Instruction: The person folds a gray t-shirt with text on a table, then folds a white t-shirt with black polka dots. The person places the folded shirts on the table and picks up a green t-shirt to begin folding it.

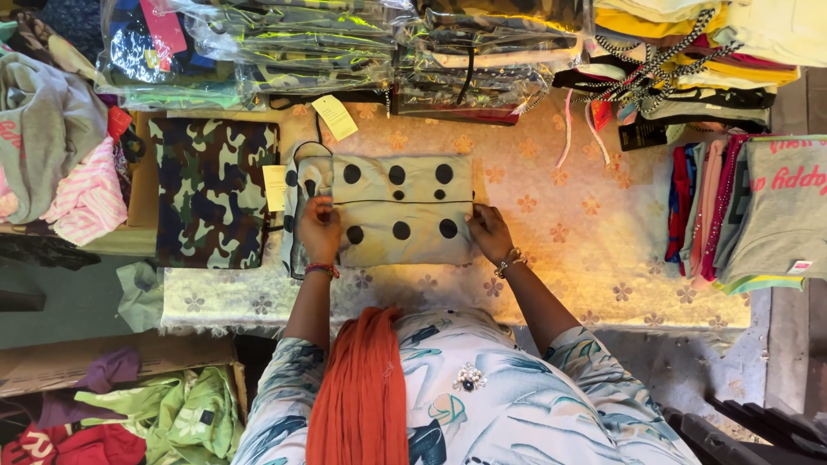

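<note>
Left hand (pixel 320 226) and right hand (pixel 488 231) press the dotted garment (pixel 396 208) (folded flat).

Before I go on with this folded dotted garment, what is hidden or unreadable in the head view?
- Dotted garment: its left edge lies under the left hand; the right hand covers its right edge. What kind of garment it is cannot be told while folded.
- Yellow tag: print too small.
- Bagged clothes: cut off by the top edge, glare on plastic.
- Grey shirt: cut off by the right edge.

Left hand (pixel 320 226) and right hand (pixel 488 229) forward, palms down, fingers bent
</note>
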